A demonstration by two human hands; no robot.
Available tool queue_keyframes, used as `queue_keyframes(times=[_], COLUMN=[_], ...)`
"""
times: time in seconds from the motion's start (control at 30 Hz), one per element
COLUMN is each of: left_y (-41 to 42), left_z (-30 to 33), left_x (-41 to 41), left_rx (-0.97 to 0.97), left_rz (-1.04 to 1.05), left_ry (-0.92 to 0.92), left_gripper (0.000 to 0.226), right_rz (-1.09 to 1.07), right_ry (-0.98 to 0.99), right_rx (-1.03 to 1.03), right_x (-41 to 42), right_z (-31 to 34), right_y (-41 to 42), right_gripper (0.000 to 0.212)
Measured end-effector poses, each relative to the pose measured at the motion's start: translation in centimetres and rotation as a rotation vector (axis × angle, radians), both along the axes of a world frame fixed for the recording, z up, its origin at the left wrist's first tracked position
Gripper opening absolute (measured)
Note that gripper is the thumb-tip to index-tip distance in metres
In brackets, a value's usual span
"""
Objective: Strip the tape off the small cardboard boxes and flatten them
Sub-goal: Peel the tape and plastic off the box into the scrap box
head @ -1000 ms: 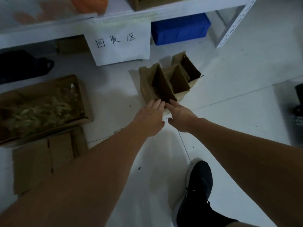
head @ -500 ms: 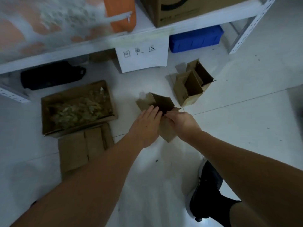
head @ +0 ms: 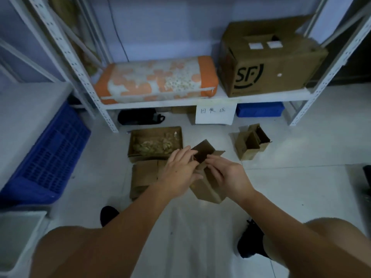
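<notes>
You hold a small cardboard box (head: pixel 208 185) in the air in front of you, near the middle of the view and above the white floor (head: pixel 291 187). Its top flaps stand open and you see the dark inside. Your left hand (head: pixel 178 173) is on the 9 o'clock side of the box, with the fingers (head: pixel 183 155) almost straight and laid against the flap; if the thumb grips behind it, I cannot tell. Your right hand (head: pixel 228 175) is on the 3 o'clock side, and its fingers are bent and pinch the edge of the flap at the opening.

At 2 o'clock from the box, well apart, 2 more small open boxes (head: pixel 252 142) stand together on the floor. At 10 o'clock from your hands lies a shallow cardboard tray (head: pixel 155 144) filled with crumpled pale scraps, too blurred to name. Just below it, at 9 o'clock, flattened cardboard pieces (head: pixel 143 177) lie on the floor, partly hidden by your left arm.

At 12 o'clock stands a metal shelf (head: pixel 160 104) with an orange patterned cushion (head: pixel 156 79) and a big SF carton (head: pixel 269 63). A white paper sign (head: pixel 214 114) hangs from its edge. A blue plastic crate (head: pixel 48 157) is at 9 o'clock.
</notes>
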State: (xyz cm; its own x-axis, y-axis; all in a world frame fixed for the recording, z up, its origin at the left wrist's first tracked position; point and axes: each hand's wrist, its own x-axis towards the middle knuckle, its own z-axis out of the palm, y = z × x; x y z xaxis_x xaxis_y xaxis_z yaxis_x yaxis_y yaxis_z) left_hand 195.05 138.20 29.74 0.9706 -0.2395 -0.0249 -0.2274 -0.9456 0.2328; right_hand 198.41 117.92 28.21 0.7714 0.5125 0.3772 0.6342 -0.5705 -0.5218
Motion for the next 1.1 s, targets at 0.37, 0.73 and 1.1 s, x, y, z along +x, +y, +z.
queue_keyframes(times=[0.37,0.73,1.1], left_y=[0.5,-1.2,0.8], left_z=[5.8,7.3,3.1], left_x=[-9.2,-10.5,-10.8], left_rx=[-0.065,-0.133,-0.272], left_rz=[0.272,0.138,0.459], left_ry=[-0.286,-0.291,-0.027], left_gripper=[0.032,0.05,0.086], right_rz=[-0.07,-0.193,-0.057], right_ry=[0.142,0.458,0.768], right_rx=[0.014,0.201,0.657], right_x=[-9.9,-9.6,-8.0], right_z=[5.8,2.6,5.4], right_y=[1.2,0.3,-2.7], right_gripper=[0.112,0.129,0.089])
